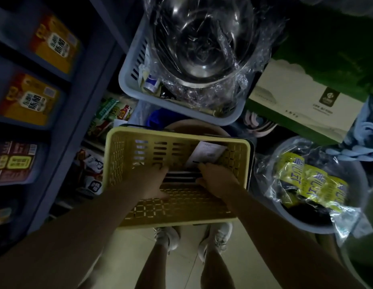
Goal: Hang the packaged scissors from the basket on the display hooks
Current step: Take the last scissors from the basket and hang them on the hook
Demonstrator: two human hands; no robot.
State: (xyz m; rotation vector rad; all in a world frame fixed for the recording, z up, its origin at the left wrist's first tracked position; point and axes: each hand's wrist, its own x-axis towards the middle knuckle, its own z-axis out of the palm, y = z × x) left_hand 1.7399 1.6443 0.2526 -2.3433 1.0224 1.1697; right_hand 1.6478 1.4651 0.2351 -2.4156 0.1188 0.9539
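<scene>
Hands in basket (pixel 115 159).
Left hand (pixel 149 180) and right hand (pixel 215 180) curl around dark scissors packs (pixel 181 177); exact grip unclear.

Yellow perforated basket (pixel 119 161); grey-blue crate (pixel 127 65); white shoes (pixel 166 236).

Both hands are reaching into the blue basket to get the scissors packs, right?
Not quite: the basket both hands are in is yellow, not blue. The head view shows the left hand and right hand on the dark packs inside it. The blue-grey basket sits farther away, holding wrapped bowls.
</scene>
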